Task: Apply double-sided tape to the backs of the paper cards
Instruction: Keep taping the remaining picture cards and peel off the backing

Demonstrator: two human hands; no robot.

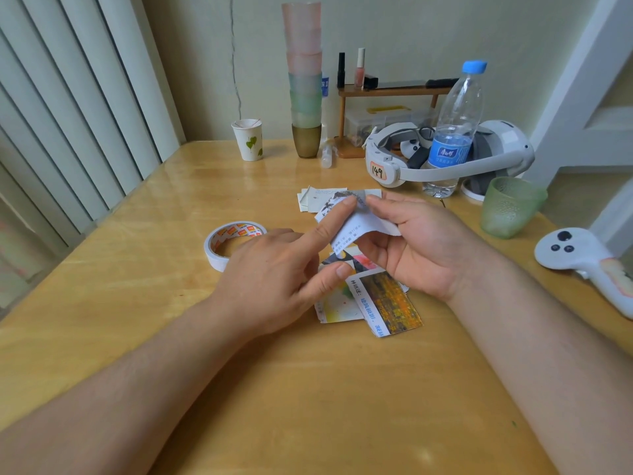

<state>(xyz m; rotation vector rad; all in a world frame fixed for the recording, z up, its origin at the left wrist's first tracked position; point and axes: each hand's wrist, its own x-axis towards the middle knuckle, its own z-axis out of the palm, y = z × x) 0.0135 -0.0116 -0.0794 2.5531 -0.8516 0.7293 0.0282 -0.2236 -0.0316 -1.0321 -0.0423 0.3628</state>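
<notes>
Behind the hands [342,255], headset [445,159] and bottle [452,132] stand.

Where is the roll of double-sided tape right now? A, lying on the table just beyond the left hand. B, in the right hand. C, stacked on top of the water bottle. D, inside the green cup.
A: the tape roll lies flat on the table just beyond the left hand, while the right hand holds a paper card.
</notes>
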